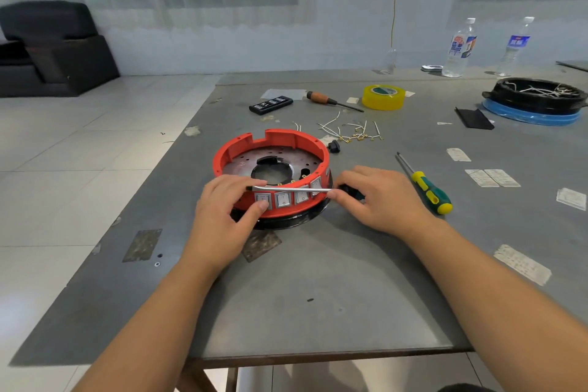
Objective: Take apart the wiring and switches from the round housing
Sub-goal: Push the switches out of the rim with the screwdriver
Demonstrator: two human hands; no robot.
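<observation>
A round red housing [235, 149] on a black base stands mid-table, with a metal plate inside and several grey rocker switches [283, 199] set in its near wall. My left hand [226, 216] grips the housing's near left side, thumb pressed on the leftmost switch. My right hand [378, 197] holds a dark-handled screwdriver whose silver shaft [292, 189] lies across the tops of the switches, its tip by my left fingers. Loose white wires with brass terminals [353, 132] lie behind the housing.
A green-yellow screwdriver [426, 186] lies right of my right hand. Farther back are a wooden-handled screwdriver [331, 101], a black bit case [270, 104], yellow tape [383, 97], a small black knob [334, 146], two bottles, and a black housing [537, 95] holding wires at the far right.
</observation>
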